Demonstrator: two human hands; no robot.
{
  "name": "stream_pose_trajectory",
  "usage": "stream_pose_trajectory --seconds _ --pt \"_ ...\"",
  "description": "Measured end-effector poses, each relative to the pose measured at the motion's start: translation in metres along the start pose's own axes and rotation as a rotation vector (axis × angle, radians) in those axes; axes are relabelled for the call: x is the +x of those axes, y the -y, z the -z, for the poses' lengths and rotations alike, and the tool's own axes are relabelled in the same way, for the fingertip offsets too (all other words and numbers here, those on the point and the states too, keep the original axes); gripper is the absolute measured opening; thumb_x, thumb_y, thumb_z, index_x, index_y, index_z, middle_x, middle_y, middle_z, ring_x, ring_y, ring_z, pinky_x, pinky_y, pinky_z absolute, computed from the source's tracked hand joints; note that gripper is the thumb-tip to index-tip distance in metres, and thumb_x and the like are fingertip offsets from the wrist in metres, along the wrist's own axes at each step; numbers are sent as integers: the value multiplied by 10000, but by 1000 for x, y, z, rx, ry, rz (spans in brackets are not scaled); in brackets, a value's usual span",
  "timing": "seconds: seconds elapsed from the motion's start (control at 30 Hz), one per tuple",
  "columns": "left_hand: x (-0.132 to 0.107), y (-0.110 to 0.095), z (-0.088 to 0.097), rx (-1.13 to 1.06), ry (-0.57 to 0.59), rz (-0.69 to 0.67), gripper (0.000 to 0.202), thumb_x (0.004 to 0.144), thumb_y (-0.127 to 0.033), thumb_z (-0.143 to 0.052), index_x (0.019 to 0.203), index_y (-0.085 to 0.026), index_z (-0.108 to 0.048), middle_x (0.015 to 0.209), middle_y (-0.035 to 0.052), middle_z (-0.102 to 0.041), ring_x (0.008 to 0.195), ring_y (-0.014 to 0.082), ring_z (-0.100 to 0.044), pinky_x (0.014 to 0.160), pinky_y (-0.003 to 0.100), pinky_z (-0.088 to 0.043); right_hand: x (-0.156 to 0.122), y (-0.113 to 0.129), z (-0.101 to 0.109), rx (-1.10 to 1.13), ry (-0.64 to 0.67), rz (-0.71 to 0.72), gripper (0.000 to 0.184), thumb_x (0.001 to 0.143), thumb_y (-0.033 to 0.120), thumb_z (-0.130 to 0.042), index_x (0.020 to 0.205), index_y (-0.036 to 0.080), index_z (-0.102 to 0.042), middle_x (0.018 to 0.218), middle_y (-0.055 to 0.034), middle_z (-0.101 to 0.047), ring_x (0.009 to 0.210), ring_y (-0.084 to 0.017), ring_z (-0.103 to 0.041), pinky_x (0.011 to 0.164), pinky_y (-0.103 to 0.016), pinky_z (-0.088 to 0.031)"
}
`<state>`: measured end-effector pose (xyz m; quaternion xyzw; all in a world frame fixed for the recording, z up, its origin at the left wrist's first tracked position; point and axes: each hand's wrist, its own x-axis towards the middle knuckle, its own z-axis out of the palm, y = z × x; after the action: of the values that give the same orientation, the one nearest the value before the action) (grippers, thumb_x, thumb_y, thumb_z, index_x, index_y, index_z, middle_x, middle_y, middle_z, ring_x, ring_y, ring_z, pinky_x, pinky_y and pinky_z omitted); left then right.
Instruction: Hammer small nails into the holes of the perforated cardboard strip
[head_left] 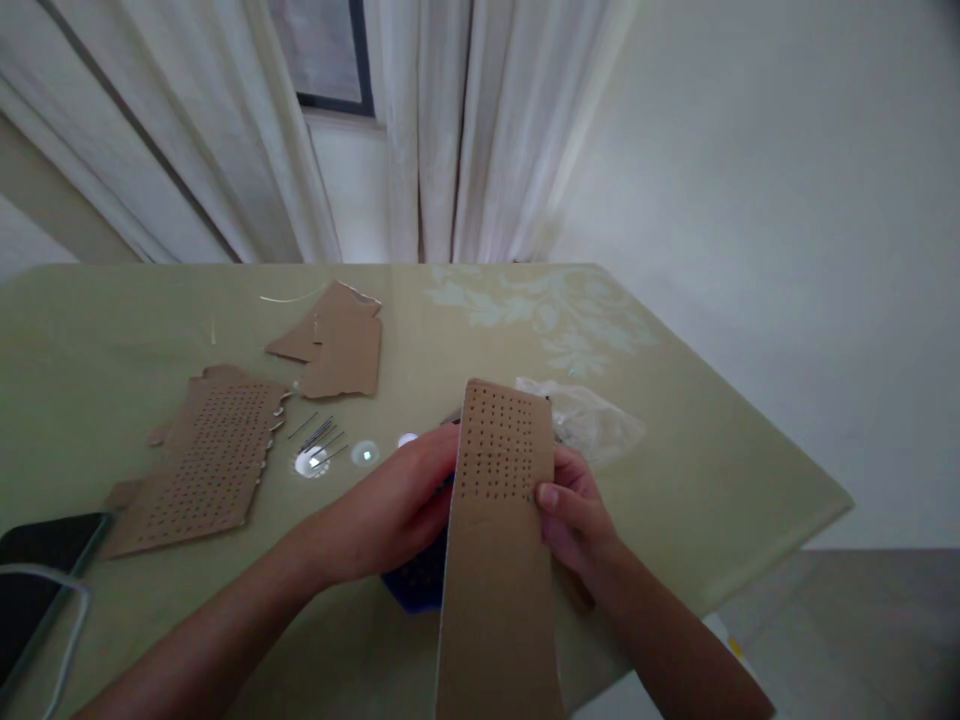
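Observation:
I hold a long strip of brown cardboard (499, 530) upright in front of me; its upper part is punched with rows of small holes. My right hand (577, 515) grips its right edge, thumb on the front. My left hand (405, 505) curls round the left edge, fingers behind the strip. Something blue (416, 585) sits on the table under my left hand, mostly hidden. A bundle of thin metal pins (319, 437) lies to the left of my hands.
A larger perforated cardboard piece (206, 465) lies at the left, plain cardboard scraps (337, 345) behind it. A phone with a white cable (37, 580) is at the left edge. Crumpled clear plastic (589, 415) lies behind the strip. The green table's edge (780, 545) runs at the right.

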<state>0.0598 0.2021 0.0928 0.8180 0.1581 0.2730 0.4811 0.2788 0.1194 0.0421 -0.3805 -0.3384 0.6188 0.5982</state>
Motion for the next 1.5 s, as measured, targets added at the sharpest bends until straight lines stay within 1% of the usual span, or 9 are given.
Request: stream_pose_trajectory --seconds 0.17,0.33,0.5,0.57,0.73,0.9,1.1,1.27,1.5 --pt "2 0 -2 -29 -28 23 170 1028 -294 -697 1101 -260 -847 1016 101 -842 1087 302 -780 880 404 -700 0 0 -1 -11 -11 12 365 716 520 -1031 919 265 -868 724 7 -760 470 -120 -554 430 -239 -476" --pt "2 -10 -6 -121 -87 67 179 997 -396 -761 1031 -260 -872 1004 80 -850 1132 315 -772 1038 469 -672 1 -4 0 -34 1 38 322 760 477 -1022 901 239 -857 731 6 -749 512 -113 -584 449 -214 -501" --pt "1 -7 -6 -210 -56 116 222 978 -458 -791 1021 -256 -872 918 52 -843 951 290 -799 865 411 -702 6 -7 -1 -54 15 44 305 787 450 -1011 912 226 -846 744 9 -744 500 -92 -555 420 -184 -475" --pt "0 1 1 -107 -159 118 224 992 -424 -786 1128 -255 -842 1029 64 -846 996 279 -790 867 390 -680 8 -7 -1 -59 0 48 317 793 456 -1006 943 229 -843 765 10 -748 518 -92 -561 438 -181 -487" --pt "-9 -2 23 331 -693 50 275 1121 -282 -605 1376 -297 -706 1325 60 -756 1130 218 -712 1003 370 -565 2 -4 -4 -70 -62 54 312 830 445 -982 1001 237 -825 820 7 -758 579 -106 -606 501 -188 -530" --pt "-9 -31 4 677 -345 -237 107 1099 -278 -687 1153 -249 -775 1154 33 -810 1061 229 -701 978 394 -497 -3 -1 -12 -173 -40 57 328 824 454 -984 976 229 -800 787 -2 -741 562 -129 -598 471 -216 -511" --pt "-3 -20 -12 667 -175 -265 201 1115 -345 -670 1017 -200 -769 1009 36 -815 931 225 -697 876 370 -528 0 -5 -11 -228 -53 79 312 846 473 -962 978 241 -801 834 -15 -758 632 -151 -619 565 -251 -545" --pt "-6 -19 -8 611 -253 -289 141 1101 -140 -640 1028 -198 -746 1041 37 -823 936 200 -717 879 345 -552 0 -5 -11 -216 -65 49 309 858 456 -955 994 242 -778 854 -13 -767 633 -141 -616 548 -236 -514" --pt "-18 -40 16 415 -465 -163 96 1091 -205 -679 1079 -270 -748 1041 8 -832 979 182 -791 889 311 -616 6 -2 -10 -284 -70 19 351 836 499 -953 920 219 -758 794 -12 -734 585 -133 -564 482 -221 -462"
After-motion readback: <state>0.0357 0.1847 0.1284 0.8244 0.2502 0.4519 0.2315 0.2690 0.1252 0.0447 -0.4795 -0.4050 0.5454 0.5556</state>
